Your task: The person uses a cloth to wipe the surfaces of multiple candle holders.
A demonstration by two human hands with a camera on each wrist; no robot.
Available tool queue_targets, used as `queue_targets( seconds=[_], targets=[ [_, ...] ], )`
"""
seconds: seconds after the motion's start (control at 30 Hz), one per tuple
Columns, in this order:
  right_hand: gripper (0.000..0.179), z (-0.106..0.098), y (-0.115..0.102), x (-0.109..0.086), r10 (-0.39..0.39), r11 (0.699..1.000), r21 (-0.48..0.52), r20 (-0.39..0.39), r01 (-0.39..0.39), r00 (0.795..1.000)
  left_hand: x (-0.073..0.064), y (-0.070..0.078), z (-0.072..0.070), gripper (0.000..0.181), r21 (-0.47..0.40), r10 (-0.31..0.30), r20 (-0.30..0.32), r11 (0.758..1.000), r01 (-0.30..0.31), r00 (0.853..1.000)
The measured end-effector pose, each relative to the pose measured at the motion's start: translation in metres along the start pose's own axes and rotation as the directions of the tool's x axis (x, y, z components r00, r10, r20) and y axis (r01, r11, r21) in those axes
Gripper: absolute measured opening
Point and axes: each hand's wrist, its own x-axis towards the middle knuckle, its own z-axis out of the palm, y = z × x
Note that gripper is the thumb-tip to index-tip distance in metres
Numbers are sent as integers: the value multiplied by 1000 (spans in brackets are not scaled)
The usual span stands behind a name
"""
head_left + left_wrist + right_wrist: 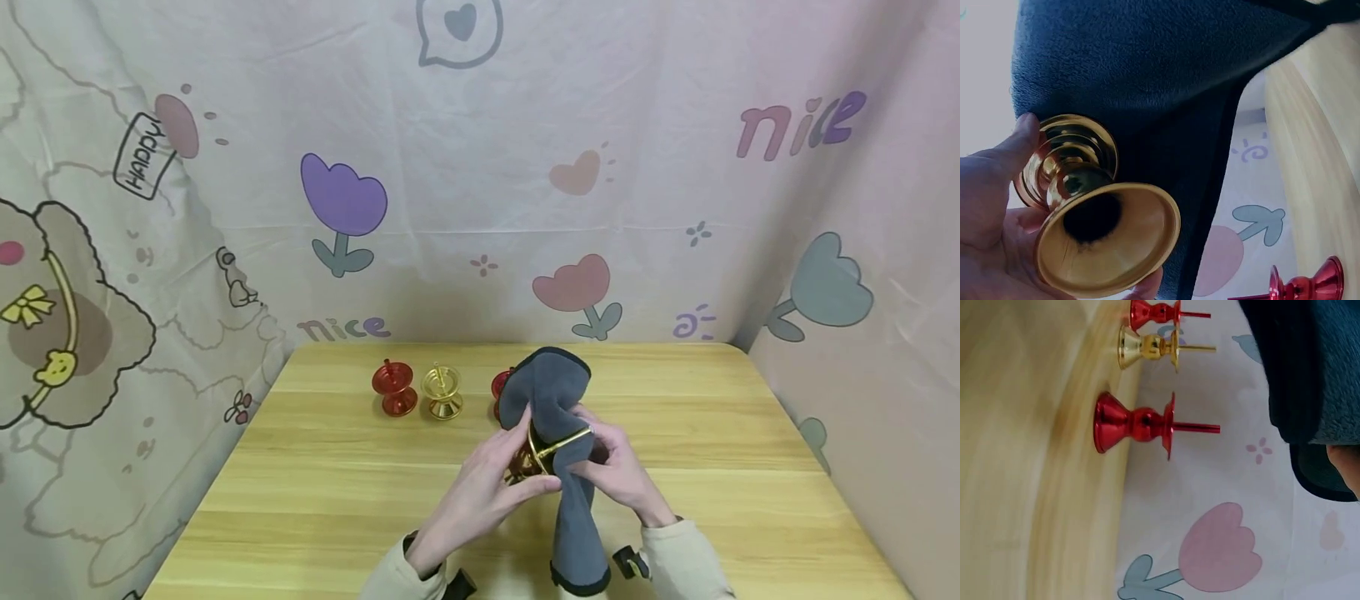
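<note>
A gold candle holder (523,463) with a thin spike is tilted in my left hand (480,483), which grips it between thumb and fingers. In the left wrist view, the hollow flared base of the candle holder (1141,253) faces the camera. My right hand (621,468) pinches a grey-blue cloth (551,387) with dark edging beside the spike. The cloth bunches at the holder's dish and hangs down toward the front of the table. Only a bit of the right hand (1347,465) shows in the right wrist view, next to the cloth (1344,375).
Toward the back of the wooden table (315,500) stand a red candle holder (397,402), a gold one (446,407) and another red one (1141,425), which the cloth partly hides in the head view. A printed fabric backdrop (465,167) rises behind the table.
</note>
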Motion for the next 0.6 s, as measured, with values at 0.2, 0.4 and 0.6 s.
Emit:
queue_targets(
  seconds=[0.2,0.4,0.6],
  targets=[
    [58,4,-2,1,-4,999,-45,-34,3,999,1,0,1,90,37,54,2,998,-54,999],
    [51,6,-3,-1,-22,999,25,-92,24,996,0,-1,2,87,19,-12,42,1000,11,999],
    [41,6,-4,0,-10,994,105,-175,29,985,-5,-6,1,86,38,-41,18,998,40,999]
  ],
)
